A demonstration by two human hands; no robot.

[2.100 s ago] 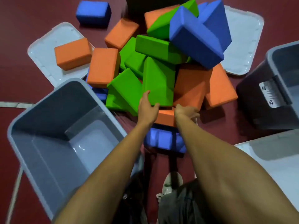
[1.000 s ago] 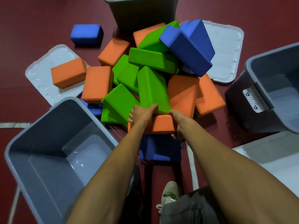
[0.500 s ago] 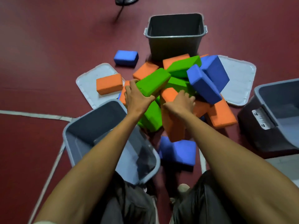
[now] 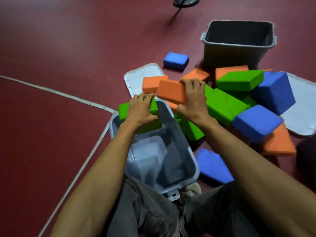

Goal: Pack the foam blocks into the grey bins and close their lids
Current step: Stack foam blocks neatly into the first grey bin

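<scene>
My left hand point(image 4: 141, 110) grips a green foam block point(image 4: 124, 111) over the far rim of the light grey bin point(image 4: 191, 161) in front of my legs. An orange foam block point(image 4: 171, 91) is held in my right hand point(image 4: 193, 101) just beyond that rim. The bin holds no blocks that I can see. Behind the hands lies a pile of green point(image 4: 239, 80), blue point(image 4: 273, 91) and orange point(image 4: 280, 142) foam blocks. A dark grey bin point(image 4: 237, 45) stands open past the pile.
Two white lids lie on the red floor, one at the left point(image 4: 136, 77) under an orange block, one at the right point(image 4: 302, 106). Single blue blocks lie far left point(image 4: 176, 60) and beside my right leg point(image 4: 213, 166). A white floor line point(image 4: 51, 91) runs at the left.
Both hands lifted a block each from the pile and carried them left toward the near bin. The view swung up and left; the right-hand bin left the picture.
</scene>
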